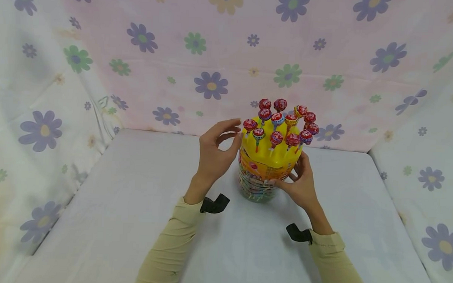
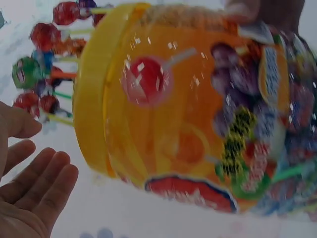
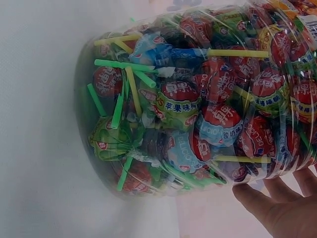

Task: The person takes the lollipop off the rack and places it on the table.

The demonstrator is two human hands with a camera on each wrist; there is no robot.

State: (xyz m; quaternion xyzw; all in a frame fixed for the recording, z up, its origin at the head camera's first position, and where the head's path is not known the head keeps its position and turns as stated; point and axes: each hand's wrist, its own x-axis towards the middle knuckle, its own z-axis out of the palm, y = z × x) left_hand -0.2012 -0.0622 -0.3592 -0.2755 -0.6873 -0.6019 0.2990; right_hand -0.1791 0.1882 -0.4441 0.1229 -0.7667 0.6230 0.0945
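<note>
A clear plastic jar (image 1: 255,186) filled with wrapped lollipops stands upright on the table, with an orange label (image 2: 163,114) round its upper part. Several lollipops (image 1: 276,138) stick up by their sticks from its yellow lid (image 1: 265,154). My right hand (image 1: 301,185) holds the jar's right side, thumb at the front and fingers round the side. In the right wrist view its fingers (image 3: 252,201) lie against the jar wall. My left hand (image 1: 216,151) is beside the lid's left edge, fingers bent loosely near the leftmost lollipop (image 1: 250,125), with nothing in its grasp.
A white cloth covers the table (image 1: 127,204). Flower-printed fabric (image 1: 244,59) hangs behind it and at both sides, close beyond the jar. A dark wrist mount (image 1: 214,203) sits on each forearm.
</note>
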